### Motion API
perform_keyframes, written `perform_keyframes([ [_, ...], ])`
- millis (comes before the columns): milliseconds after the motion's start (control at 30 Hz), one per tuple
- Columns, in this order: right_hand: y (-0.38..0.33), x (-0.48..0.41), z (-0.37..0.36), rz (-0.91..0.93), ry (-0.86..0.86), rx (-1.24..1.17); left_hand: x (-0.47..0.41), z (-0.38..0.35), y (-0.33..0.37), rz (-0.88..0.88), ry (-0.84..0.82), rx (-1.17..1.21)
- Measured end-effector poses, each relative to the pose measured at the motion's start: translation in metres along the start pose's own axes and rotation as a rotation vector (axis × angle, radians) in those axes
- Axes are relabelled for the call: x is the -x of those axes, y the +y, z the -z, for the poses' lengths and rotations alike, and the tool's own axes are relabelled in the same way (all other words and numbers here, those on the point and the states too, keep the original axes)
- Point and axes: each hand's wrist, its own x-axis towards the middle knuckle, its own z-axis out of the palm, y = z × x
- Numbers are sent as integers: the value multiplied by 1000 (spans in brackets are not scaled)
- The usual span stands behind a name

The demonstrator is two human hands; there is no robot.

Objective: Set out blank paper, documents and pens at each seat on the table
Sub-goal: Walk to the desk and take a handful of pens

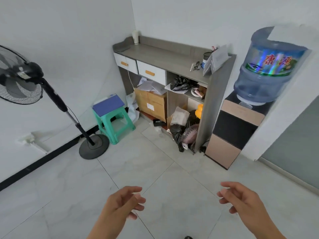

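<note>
Up on the grey wooden cabinet [164, 52], a folded white printed sheet [216, 58] stands at the right end. Crumpled white papers [150, 86] lie on a brown cardboard box [151, 102] in its left compartment, and a black plastic bag [182, 82] sits on its right shelf. Well apart from these, the left hand [122, 202] and right hand [241, 199] hover over the pale tiled floor [155, 169], fingers loosely curled, holding nothing.

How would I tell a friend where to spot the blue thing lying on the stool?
Find the grey cabinet in the room's corner. Left of it, on the floor, stands a green stool, and a blue pad lies flat on its seat. The papers beside the stool are white and crumpled; the pad is flat and blue.
</note>
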Motion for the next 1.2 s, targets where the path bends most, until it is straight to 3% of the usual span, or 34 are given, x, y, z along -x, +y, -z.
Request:
perform_keyframes([
  [133, -68, -104, -24, 77, -129, 69, -70, 10, 36, -27, 137, 66],
  [367, -131, -260, -86, 122, -202, 83, -203, 52, 57, 92, 180, 92],
  [700, -212, -437, -138, 62, -15, 4, -445, 119, 174, 0, 76, 5],
  [900, -244, -521, -131, 39, 87, 12, -559, 96, 244, -43, -83, -48],
  [1200, -295, -695, -97, 103, 238, 61, -706, 53, 308, -20, -161, -105],
])
